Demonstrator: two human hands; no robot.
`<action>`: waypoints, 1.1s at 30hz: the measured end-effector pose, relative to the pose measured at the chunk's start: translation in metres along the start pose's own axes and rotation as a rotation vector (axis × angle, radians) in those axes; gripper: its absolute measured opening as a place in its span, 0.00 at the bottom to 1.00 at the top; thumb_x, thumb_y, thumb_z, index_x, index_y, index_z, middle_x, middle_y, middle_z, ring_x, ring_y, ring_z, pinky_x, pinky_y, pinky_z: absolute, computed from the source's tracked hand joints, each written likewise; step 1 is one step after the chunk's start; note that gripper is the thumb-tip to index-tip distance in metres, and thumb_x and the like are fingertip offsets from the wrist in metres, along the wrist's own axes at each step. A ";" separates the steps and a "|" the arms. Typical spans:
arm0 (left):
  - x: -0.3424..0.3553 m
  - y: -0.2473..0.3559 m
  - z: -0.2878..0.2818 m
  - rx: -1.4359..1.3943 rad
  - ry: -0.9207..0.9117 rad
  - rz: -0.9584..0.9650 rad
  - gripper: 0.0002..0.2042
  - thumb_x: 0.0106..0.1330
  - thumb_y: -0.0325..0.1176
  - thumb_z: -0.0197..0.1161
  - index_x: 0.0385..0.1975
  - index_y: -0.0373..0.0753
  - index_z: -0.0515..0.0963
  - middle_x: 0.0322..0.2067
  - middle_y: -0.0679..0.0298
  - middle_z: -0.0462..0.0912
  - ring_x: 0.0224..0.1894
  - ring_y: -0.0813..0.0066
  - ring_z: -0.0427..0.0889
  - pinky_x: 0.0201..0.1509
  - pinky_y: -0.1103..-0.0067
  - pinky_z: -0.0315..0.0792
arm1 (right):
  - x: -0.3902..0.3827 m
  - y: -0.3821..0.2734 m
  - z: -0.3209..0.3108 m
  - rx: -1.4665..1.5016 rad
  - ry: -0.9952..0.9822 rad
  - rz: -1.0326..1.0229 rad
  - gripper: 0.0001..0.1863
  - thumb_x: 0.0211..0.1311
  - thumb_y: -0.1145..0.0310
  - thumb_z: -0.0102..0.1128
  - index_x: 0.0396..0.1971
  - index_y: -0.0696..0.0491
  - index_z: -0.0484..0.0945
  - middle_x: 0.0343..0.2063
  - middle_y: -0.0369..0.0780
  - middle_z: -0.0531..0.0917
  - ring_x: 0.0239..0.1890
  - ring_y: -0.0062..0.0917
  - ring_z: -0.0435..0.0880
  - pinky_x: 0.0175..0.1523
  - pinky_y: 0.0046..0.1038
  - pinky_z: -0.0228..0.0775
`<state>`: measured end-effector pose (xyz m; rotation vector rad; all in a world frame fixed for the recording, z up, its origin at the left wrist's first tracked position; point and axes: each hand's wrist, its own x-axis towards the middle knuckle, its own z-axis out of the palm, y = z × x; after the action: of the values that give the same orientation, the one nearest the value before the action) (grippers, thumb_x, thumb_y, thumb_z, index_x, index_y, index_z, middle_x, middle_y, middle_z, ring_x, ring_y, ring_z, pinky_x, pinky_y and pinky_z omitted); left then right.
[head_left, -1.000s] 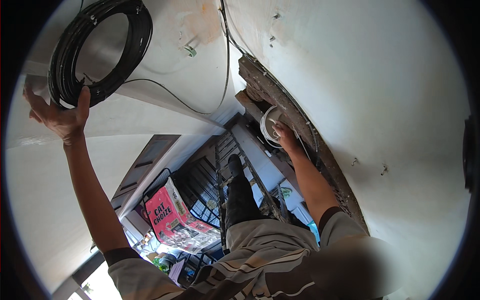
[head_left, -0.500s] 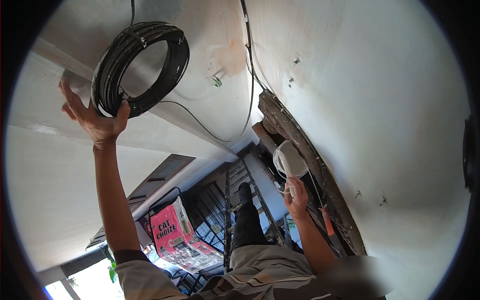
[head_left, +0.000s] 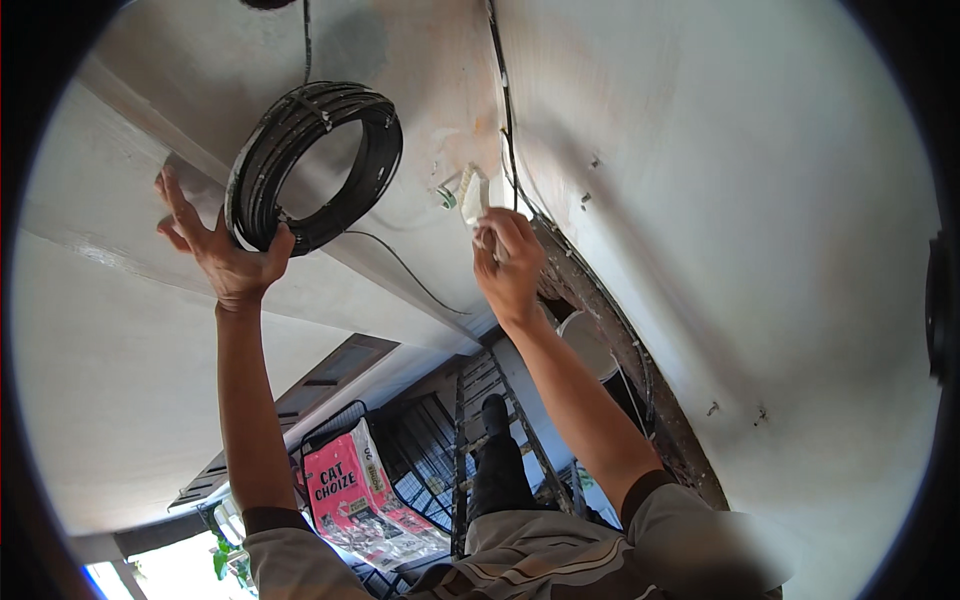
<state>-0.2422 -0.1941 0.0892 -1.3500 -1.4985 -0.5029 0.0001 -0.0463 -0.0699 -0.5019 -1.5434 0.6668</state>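
A thick coil of black cable (head_left: 262,175), tied in a bundle and specked with white, hangs at the upper left. My left hand (head_left: 235,262) holds its lower edge, thumb across the front and the other fingers spread on the left side. My right hand (head_left: 512,262) pinches a paintbrush (head_left: 474,195) with a whitish, wedge-shaped head, raised beside the wall corner. Its handle is mostly hidden by my fingers. Close to the brush, a small pale green fitting (head_left: 446,197) sticks out of the wall. Behind my right forearm, a pale round container (head_left: 592,345) is partly hidden.
A black cable (head_left: 503,80) runs down the wall corner onto a rough brown beam (head_left: 690,450). Small metal hooks (head_left: 712,409) stick out of the right wall. Far below are a ladder (head_left: 468,400), a wire cage and a pink-and-white bag (head_left: 345,485).
My right hand has moved up and left with the brush, from beside the round container to the wall corner. The left hand stays on the coil; the whole view has shifted slightly.
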 end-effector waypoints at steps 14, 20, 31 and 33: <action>-0.001 0.006 0.000 -0.066 -0.036 -0.077 0.28 0.43 0.55 0.62 0.41 0.43 0.84 0.70 0.41 0.46 0.73 0.37 0.39 0.68 0.47 0.29 | 0.084 0.053 0.054 -0.158 0.030 0.433 0.11 0.48 0.72 0.55 0.25 0.67 0.75 0.23 0.56 0.79 0.29 0.47 0.80 0.40 0.40 0.72; -0.003 -0.001 -0.001 -0.117 -0.028 -0.101 0.24 0.37 0.50 0.64 0.31 0.40 0.86 0.71 0.44 0.43 0.73 0.37 0.37 0.66 0.45 0.22 | 0.151 -0.043 0.013 0.474 -0.018 0.421 0.07 0.59 0.76 0.54 0.35 0.63 0.70 0.31 0.42 0.79 0.34 0.29 0.86 0.42 0.25 0.77; 0.000 0.004 0.005 -0.108 -0.056 -0.124 0.25 0.36 0.52 0.65 0.30 0.38 0.86 0.71 0.45 0.41 0.73 0.37 0.35 0.65 0.42 0.19 | 0.020 0.030 0.006 -0.374 -0.268 0.161 0.08 0.52 0.76 0.59 0.31 0.61 0.70 0.29 0.49 0.75 0.31 0.40 0.80 0.38 0.35 0.74; -0.002 0.002 0.006 -0.111 -0.049 -0.117 0.26 0.36 0.53 0.65 0.30 0.38 0.86 0.71 0.45 0.42 0.73 0.37 0.35 0.65 0.42 0.19 | 0.008 0.059 0.027 -0.328 -0.292 0.215 0.10 0.48 0.76 0.59 0.30 0.62 0.71 0.26 0.50 0.73 0.30 0.44 0.74 0.39 0.40 0.68</action>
<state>-0.2436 -0.1897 0.0841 -1.3743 -1.6167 -0.6394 -0.0319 -0.0011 -0.1043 -0.8554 -1.9060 0.6750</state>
